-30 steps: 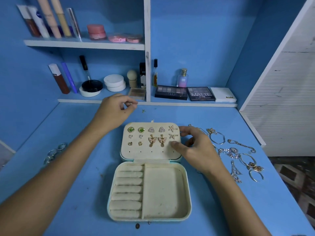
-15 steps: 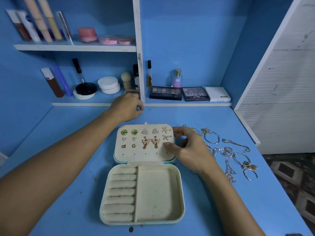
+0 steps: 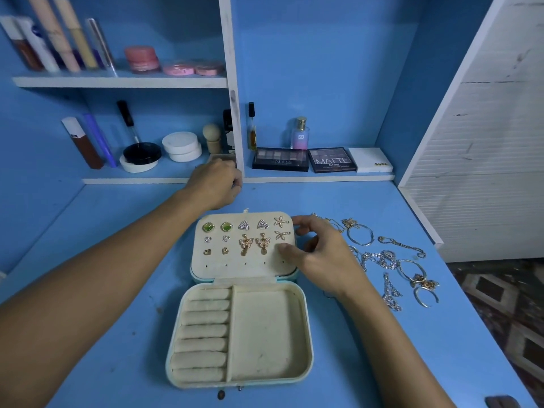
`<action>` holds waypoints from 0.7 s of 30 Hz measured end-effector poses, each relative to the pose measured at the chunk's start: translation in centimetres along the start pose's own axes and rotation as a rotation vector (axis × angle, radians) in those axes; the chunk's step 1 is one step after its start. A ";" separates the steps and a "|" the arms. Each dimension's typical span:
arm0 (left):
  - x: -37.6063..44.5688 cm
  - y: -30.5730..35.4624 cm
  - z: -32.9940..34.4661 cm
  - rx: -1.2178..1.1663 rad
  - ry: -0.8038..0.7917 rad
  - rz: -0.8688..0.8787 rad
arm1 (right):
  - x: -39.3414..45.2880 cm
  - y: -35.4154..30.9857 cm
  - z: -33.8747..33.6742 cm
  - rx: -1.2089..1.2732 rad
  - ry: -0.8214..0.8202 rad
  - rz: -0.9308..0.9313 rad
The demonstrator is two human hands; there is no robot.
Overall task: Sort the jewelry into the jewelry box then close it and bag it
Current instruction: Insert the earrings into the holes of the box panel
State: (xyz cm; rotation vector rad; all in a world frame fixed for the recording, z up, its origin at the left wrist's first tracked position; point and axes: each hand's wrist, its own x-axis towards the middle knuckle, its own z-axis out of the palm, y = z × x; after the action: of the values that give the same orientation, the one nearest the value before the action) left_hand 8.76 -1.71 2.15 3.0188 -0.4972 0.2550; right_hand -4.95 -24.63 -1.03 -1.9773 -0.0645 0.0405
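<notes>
Jewelry box (image 3: 240,334) lies open; left hand (image 3: 216,185) hides its fingertips.

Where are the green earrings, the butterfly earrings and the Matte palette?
green earrings (image 3: 208,227), head view, face of the left stud.
butterfly earrings (image 3: 246,242), head view, wings of the left one.
Matte palette (image 3: 332,160), head view, middle of its lid.

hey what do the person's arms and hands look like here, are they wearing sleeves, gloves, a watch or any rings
Both arms are bare up to the frame edge: no sleeves show. The left hand and right hand have no gloves, and no watch or bracelet shows on either wrist. No ring shows on the right hand; the left's fingers are mostly hidden.
</notes>
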 end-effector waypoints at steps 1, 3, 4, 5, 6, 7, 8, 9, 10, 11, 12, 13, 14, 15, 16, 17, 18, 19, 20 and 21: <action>-0.1 -0.1 -0.1 -0.001 0.018 0.004 | 0.0 0.0 0.0 0.002 0.001 -0.001; -0.3 -0.2 0.0 -0.018 0.047 0.005 | -0.1 0.0 0.0 0.006 0.003 -0.009; -0.5 -0.2 0.0 -0.046 0.058 -0.008 | -0.1 0.0 0.0 0.010 0.005 -0.014; -0.7 -0.2 -0.1 -0.089 0.071 -0.027 | -0.2 -0.1 0.0 0.014 0.006 -0.020; -0.8 -0.2 -0.2 -0.144 0.086 -0.056 | -0.2 -0.1 0.0 0.017 0.007 -0.026; -1.0 -0.3 -0.3 -0.204 0.105 -0.086 | -0.3 -0.1 -0.1 0.019 0.006 -0.033; -1.1 -0.3 -0.5 -0.262 0.127 -0.116 | -0.3 -0.2 -0.2 0.023 0.002 -0.040; -1.2 -0.3 -0.8 -0.317 0.146 -0.140 | -0.4 -0.3 -0.3 0.025 -0.002 -0.049; -1.3 -0.2 -1.2 -0.365 0.161 -0.158 | -0.5 -0.4 -0.5 0.018 -0.002 -0.060; -1.6 -0.2 -1.6 -0.406 0.169 -0.175 | -0.6 -0.6 -0.6 0.004 -0.001 -0.073; -1.7 -0.2 -2.0 -0.441 0.178 -0.194 | -0.6 -0.7 -0.6 -0.005 -0.003 -0.086; -1.9 -0.2 -2.4 -0.472 0.190 -0.213 | -0.7 -0.9 -0.7 -0.005 -0.008 -0.100; -2.1 -0.3 -2.8 -0.492 0.202 -0.226 | -0.7 -1.0 -0.8 -0.002 -0.015 -0.108; -2.3 -0.4 -3.1 -0.504 0.214 -0.234 | -0.8 -1.2 -0.8 -0.004 -0.022 -0.110; -2.4 -0.5 -3.4 -0.508 0.220 -0.234 | -0.8 -1.3 -0.8 -0.006 -0.027 -0.109; -2.5 -0.6 -3.6 -0.508 0.219 -0.232 | -0.9 -1.5 -0.9 -0.008 -0.032 -0.108; -2.7 -0.8 -3.8 -0.504 0.213 -0.227 | -1.0 -1.7 -1.0 -0.011 -0.037 -0.110; -2.8 -0.9 -3.9 -0.494 0.199 -0.223 | -1.1 -1.9 -1.1 -0.012 -0.037 -0.115; -2.9 -1.0 -4.0 -0.479 0.185 -0.215 | -1.3 -2.0 -1.2 -0.009 -0.035 -0.128; -3.1 -1.1 -4.0 -0.464 0.175 -0.206 | -1.6 -2.1 -1.3 -0.003 -0.028 -0.149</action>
State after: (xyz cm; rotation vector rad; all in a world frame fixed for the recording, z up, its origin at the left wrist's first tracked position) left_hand 5.64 0.70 5.51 2.5403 -0.1933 0.3327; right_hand -6.52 -25.06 1.42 -1.9701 -0.2297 -0.0283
